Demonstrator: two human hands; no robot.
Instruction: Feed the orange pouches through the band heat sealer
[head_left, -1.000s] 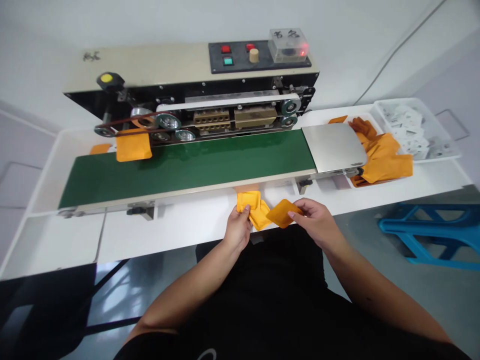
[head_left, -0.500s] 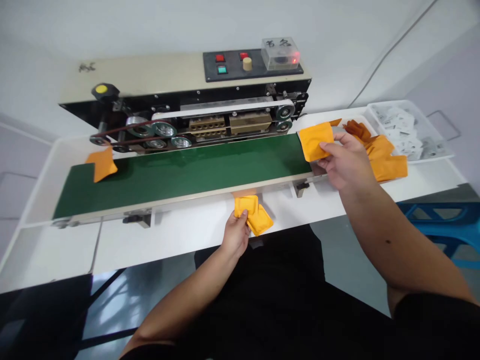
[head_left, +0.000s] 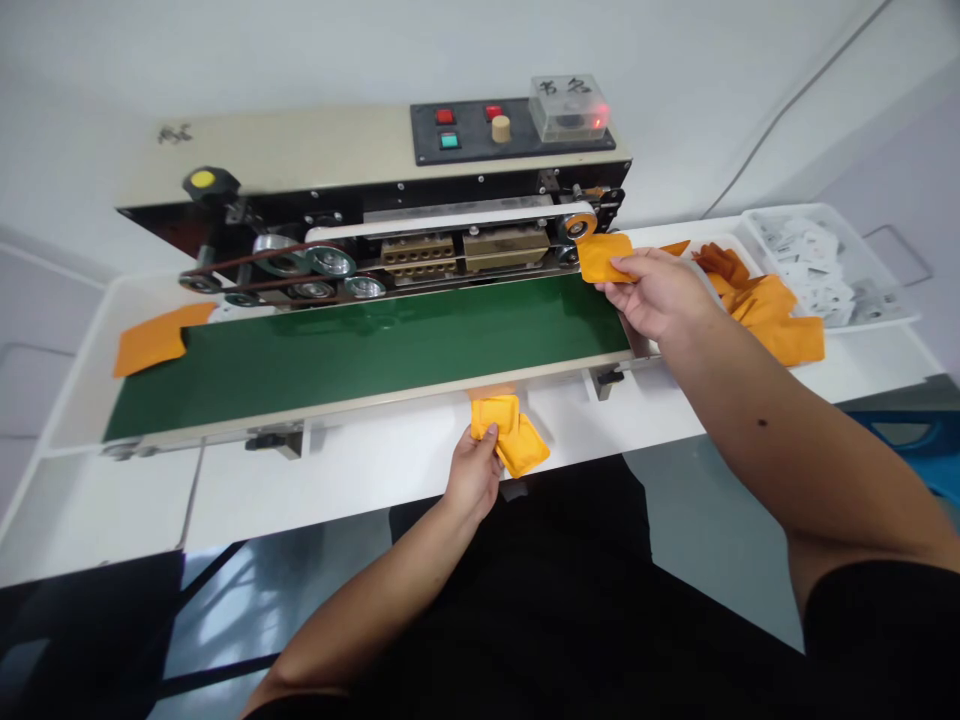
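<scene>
i have my right hand [head_left: 664, 295] stretched out past the desk's front edge, up to the back right corner of the green belt [head_left: 375, 350]. thumb and fingers are nearly together, pinching one orange pouch [head_left: 604, 258] by its right side. the pouch sits right up at the pulleys [head_left: 576, 226] on the right end of the machine [head_left: 255, 150]; i cannot tell whether its far edge touches them.

my left hand [head_left: 474, 470] is low at the desk [head_left: 247, 490], near the middle of its front edge. the thumb presses on a small bunch of pouches [head_left: 523, 446] with the fingers curled beneath, so it is only slightly open.

another orange piece [head_left: 150, 340] lies across the belt's back left corner, poking out beyond the left end. past the belt's right end, a white bin [head_left: 712, 232] holds a heap of pouches [head_left: 776, 325], spilling over its front right corner. just beside it, toward the desk's back right corner, a clear bin [head_left: 870, 255] carries white pieces [head_left: 810, 270], too small to make out.

on the machine's top, near the right edge, i see a control panel [head_left: 472, 150] and a clear box [head_left: 562, 125] with a red glow.
</scene>
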